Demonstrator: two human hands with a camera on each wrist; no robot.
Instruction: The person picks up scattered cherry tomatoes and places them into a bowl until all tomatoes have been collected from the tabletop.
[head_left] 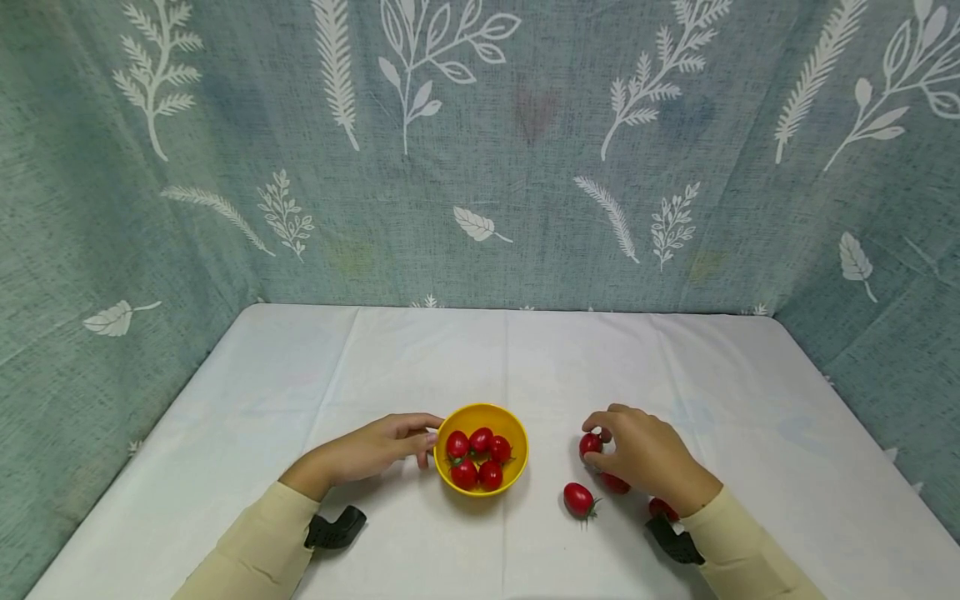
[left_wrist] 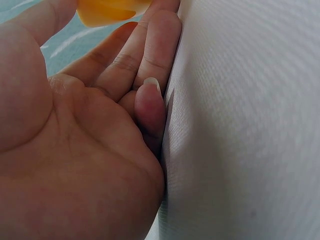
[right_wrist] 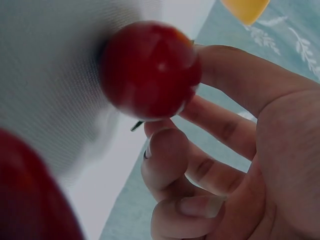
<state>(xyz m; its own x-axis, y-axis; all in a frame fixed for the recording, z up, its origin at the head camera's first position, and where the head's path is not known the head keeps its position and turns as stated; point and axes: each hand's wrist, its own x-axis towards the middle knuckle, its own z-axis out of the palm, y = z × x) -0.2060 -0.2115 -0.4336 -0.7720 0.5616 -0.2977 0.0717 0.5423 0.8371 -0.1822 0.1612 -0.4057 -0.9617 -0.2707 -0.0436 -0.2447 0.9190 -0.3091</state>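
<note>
1. Over on the person's left sits a yellow bowl (head_left: 482,415), upright on the white cloth (head_left: 405,358).
2. I can count five red tomatoes in the bowl (head_left: 491,476), lying close together, some with green stems showing.
3. The left hand (head_left: 375,450) rests at the bowl's near-left side, thumb and forefinger extended to its outer wall, the grasp loose rather than clenched.
4. The right hand (head_left: 648,458) is narrowed, its finger and thumb curled about a tomato by the fingertips (head_left: 591,447), outside the bowl and well to its right; whether it is off the cloth I can't tell.
5. Three more are outside: a stemmed tomato (head_left: 579,500) between bowl and right wrist, a half-hidden tomato (head_left: 617,483) below that palm, and a partly covered tomato (head_left: 663,508) beside the wrist.
</note>
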